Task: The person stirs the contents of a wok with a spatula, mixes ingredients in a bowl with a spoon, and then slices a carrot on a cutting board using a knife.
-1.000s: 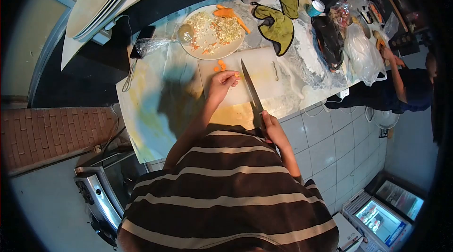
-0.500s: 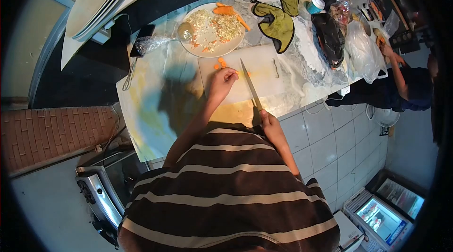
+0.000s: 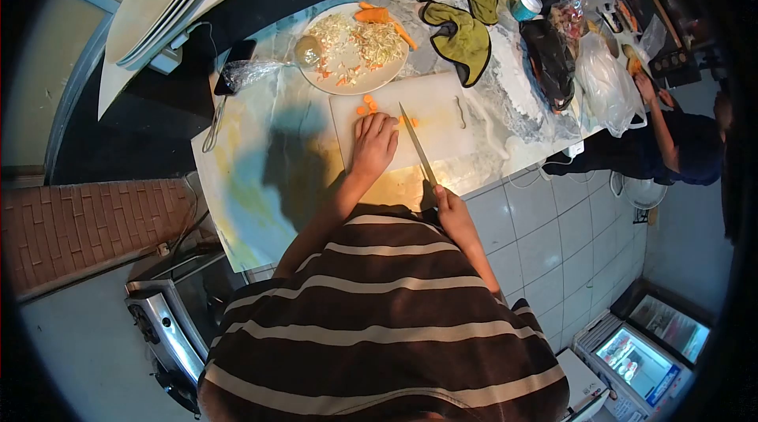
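My right hand [image 3: 448,205] is closed round the handle of a long knife [image 3: 418,146], whose blade lies over the white cutting board [image 3: 434,98]. My left hand [image 3: 376,142] rests on the board left of the blade, fingers bent and close together; anything under the fingertips is hidden. Small orange carrot pieces [image 3: 368,105] lie just beyond the left hand, and a few more orange bits sit by the blade. Behind the board stands a large plate [image 3: 347,90] with shredded vegetables, carrot pieces and a small round container or bag.
Green cloths [image 3: 466,47], a teal jar [image 3: 527,7], a black bag [image 3: 549,67] and a white plastic bag [image 3: 604,86] lie beyond the board and to its right. Stacked plates [image 3: 170,15] stand upper left. Another person [image 3: 687,142] works at far right.
My left hand has turned palm down and its fingers have spread from a pinch onto the board. The knife and my right hand have hardly moved.
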`<state>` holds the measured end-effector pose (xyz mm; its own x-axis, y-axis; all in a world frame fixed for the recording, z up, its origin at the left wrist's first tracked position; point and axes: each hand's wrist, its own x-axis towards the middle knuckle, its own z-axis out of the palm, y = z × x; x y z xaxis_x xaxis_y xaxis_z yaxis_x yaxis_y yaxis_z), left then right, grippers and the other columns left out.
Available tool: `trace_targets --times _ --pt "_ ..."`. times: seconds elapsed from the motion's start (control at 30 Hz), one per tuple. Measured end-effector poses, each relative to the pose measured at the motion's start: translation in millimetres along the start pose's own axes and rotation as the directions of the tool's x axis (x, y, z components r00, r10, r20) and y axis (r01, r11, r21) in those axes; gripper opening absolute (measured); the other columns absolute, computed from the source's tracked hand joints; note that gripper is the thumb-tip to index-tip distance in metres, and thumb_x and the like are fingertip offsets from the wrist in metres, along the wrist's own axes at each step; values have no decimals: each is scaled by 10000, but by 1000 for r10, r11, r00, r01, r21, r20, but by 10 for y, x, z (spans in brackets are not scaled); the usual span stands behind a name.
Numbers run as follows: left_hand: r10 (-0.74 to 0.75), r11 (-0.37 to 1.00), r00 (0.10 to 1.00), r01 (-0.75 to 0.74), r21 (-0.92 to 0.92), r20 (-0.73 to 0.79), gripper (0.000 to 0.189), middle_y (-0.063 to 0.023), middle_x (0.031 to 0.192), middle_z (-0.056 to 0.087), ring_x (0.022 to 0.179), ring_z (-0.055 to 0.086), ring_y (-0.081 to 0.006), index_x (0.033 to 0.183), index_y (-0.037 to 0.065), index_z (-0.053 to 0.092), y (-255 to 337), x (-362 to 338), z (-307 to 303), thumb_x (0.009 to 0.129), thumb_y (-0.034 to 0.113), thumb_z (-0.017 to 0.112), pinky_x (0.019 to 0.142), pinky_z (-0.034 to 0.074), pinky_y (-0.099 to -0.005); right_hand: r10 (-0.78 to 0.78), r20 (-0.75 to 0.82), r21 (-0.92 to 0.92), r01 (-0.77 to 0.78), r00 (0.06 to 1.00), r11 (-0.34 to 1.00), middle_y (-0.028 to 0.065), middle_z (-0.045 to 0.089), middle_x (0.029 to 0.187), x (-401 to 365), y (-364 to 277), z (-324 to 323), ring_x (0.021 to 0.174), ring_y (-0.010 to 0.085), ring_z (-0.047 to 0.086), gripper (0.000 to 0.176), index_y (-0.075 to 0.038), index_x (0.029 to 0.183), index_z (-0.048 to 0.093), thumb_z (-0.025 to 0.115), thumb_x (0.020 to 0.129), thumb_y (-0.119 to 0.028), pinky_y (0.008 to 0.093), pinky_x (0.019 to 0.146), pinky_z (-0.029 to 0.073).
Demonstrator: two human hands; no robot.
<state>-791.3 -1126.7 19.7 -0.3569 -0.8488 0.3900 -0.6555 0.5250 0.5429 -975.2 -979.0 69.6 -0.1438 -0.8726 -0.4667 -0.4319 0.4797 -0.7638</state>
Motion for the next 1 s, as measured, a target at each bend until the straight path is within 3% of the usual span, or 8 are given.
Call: trace_targets --times 0.2,0.3,0.5,0.6,0.67,0.77,1.0 --pt "85 994 994 -80 78 -65 326 -88 1168 579 1144 514 -276 1158 31 605 19 -50 -17 872 184 641 1075 322 -481 44 19 -39 -44 999 998 339 638 1026 47 -6 2 1054 522 570 600 41 1174 610 348 1052 -485 499 881 464" --pt "81 995 997 -79 58 -20 339 -75 1196 591 1173 512 -266 1170 27 616 -8 -55 -7 880 202 638 1098 304 -490 54 27 -55 -53 998 997 348 632 1032 72 -23 15 1071 524 560 591 40 1173 609 351 1052 -478 503 887 463" --pt "105 994 994 -105 16 6 324 -70 1176 621 1162 524 -255 1139 14 647 -15 -77 -15 877 204 652 1097 311 -482 24 6 -90 -23 1000 996 354 632 995 50 -72 3 1032 539 560 564 34 1161 606 355 1054 -459 527 850 468" --pt "113 994 994 -112 16 -13 314 -70 1178 624 1161 527 -247 1133 11 651 -30 -82 -3 880 198 651 1098 311 -478 41 -8 -204 -42 999 978 352 631 944 28 -137 -12 984 549 561 554 41 1117 595 349 1056 -453 550 807 463" --pt "109 994 994 -109 9 -3 312 -72 1183 624 1164 527 -248 1134 10 650 -38 -89 -8 886 200 646 1099 311 -479 -5 -67 -201 -9 998 980 335 606 869 38 -87 7 900 551 532 546 59 1044 602 373 1059 -437 496 748 460" --pt "106 994 994 -106 -1 10 311 -76 1190 624 1173 527 -250 1137 9 650 -41 -100 -2 897 207 636 1102 308 -480 -6 -41 -197 -2 999 980 354 625 925 41 -126 -4 963 551 558 552 47 1094 589 345 1058 -447 564 787 448" --pt "121 992 992 -121 -23 19 314 -81 1190 623 1181 529 -251 1142 11 649 -59 -115 18 906 217 626 1111 301 -481 8 -14 -181 -10 1000 983 359 620 952 27 -161 22 986 550 550 557 56 1109 595 348 1060 -441 555 801 450"
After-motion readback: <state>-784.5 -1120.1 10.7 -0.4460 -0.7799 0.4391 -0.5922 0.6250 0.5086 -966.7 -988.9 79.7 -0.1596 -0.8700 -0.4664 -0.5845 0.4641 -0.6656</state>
